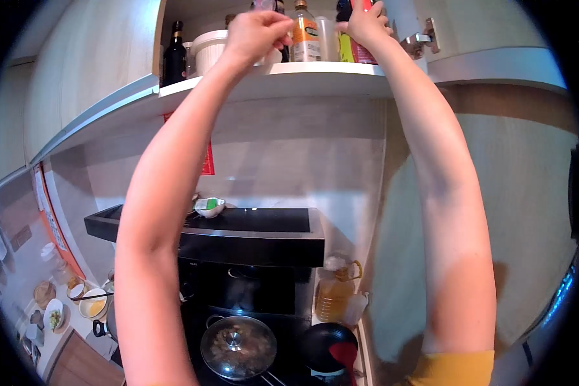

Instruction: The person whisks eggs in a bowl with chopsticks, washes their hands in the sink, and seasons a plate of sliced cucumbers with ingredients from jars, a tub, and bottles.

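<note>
Both my arms reach up to the open cupboard shelf (289, 72). My left hand (256, 35) is closed, fingers drawn together, in front of a white tub (210, 51) and several bottles; whatever it may hold is hidden. Just right of it stands a clear bottle with an orange label (305, 37), then a translucent plastic cup or container (327, 40). My right hand (368, 27) is at a red, black and yellow-green packet (349, 50), its thumb and fingers apart. The hand covers part of the packet. A dark bottle (174, 56) stands at the shelf's left end.
Below, a glass-lidded pan (238, 347) with food sits on the stove, beside a dark pan (330, 347) with a red utensil (345, 355). An oil jug (334, 297) stands behind. The range hood (257, 248) juts out. Bowls (94, 303) are at lower left. Cupboard doors (90, 77) flank the shelf.
</note>
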### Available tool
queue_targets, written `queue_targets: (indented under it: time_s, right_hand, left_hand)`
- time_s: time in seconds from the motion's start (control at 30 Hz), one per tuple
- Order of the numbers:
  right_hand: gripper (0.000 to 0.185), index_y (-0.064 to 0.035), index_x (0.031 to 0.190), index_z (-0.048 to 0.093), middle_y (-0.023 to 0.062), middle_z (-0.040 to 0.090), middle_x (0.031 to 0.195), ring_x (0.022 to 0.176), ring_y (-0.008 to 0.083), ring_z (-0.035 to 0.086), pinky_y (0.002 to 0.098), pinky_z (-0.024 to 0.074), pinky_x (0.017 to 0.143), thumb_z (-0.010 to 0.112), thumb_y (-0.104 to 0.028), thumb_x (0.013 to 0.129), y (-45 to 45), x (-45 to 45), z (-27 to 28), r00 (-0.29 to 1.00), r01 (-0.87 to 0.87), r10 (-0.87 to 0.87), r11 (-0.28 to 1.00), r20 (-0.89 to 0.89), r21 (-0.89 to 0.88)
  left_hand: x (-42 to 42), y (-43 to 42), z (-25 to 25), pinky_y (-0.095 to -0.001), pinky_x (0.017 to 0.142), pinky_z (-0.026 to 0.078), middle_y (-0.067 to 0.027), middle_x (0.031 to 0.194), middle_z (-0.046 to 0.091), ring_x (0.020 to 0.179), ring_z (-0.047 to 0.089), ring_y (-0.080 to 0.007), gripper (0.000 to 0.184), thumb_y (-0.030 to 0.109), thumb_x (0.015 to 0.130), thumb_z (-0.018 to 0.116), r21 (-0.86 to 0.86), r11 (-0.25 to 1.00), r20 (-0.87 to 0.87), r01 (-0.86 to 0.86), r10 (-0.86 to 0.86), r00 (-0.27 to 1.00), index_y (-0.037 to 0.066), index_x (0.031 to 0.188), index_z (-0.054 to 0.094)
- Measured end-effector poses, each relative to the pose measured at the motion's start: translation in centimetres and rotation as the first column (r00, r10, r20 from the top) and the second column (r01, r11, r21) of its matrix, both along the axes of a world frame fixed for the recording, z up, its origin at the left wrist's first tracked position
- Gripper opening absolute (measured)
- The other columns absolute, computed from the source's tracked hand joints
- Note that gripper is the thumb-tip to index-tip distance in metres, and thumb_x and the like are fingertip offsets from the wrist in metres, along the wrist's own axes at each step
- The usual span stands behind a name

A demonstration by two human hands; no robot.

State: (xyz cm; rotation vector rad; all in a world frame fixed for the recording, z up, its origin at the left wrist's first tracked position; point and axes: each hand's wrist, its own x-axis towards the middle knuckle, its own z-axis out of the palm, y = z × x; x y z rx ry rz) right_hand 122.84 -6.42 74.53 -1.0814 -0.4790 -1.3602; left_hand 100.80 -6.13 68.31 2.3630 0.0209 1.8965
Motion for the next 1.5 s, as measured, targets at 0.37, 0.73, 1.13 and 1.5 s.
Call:
queue_targets:
  time_s: [0.37,0.73,1.13,1.5]
  right_hand:
    - [0.082,-0.0313,0.139,0.019,0.0238,0.048,0.121,0.117,0.0413,0.040,0.0468,0.0397,0.092,0.065,-0.043,0.072,-3.0,0.8,0.3,0.983,0.176,-0.005,0.359,0.186,-0.917]
    - [0.066,-0.0368,0.128,0.042,0.0077,0.029,0.139,0.121,0.0334,0.037,0.0407,0.0400,0.096,0.064,-0.014,0.069,-4.6,2.5,-2.5,0.902,0.210,0.184,0.602,0.391,-0.770]
    - [0.036,-0.0067,0.109,0.058,0.0192,0.061,0.099,0.092,0.0331,0.060,0.0414,0.0448,0.081,0.056,-0.031,0.082,-4.0,2.9,-2.4,0.934,-0.077,0.312,0.654,0.176,-0.752]
    - [0.029,-0.0158,0.100,0.067,0.0182,0.063,0.093,0.090,0.0307,0.060,0.0379,0.0466,0.080,0.056,-0.011,0.074,-6.3,2.1,-3.6,0.921,0.056,0.295,0.547,0.255,-0.835]
  left_hand:
    - [-3.5,1.6,0.1,-0.0327,0.069,0.046,-0.0145,0.079,0.063,0.074,0.060,-0.0205,0.064,0.057,0.057,0.068,-0.112,0.830,-0.340,-0.547,0.485,0.806,0.000,0.086,0.067]
    - [-3.3,0.1,0.6,-0.0246,0.086,0.043,-0.0139,0.102,0.059,0.096,0.056,-0.0163,0.072,0.029,0.071,0.070,-0.367,0.925,-0.381,-0.101,-0.050,0.923,-0.008,0.125,0.039]
    - [9.9,-2.8,0.0,-0.0358,0.082,0.047,-0.0162,0.100,0.061,0.091,0.061,-0.0302,0.071,0.056,0.057,0.073,0.175,0.426,0.095,-0.888,0.890,0.445,-0.005,0.093,0.062]
    - [10.0,-3.9,-0.6,-0.0383,0.077,0.049,-0.0201,0.095,0.062,0.090,0.060,-0.0330,0.039,0.039,0.080,0.057,-0.102,0.719,-0.066,-0.688,0.685,0.726,0.001,0.089,0.064]
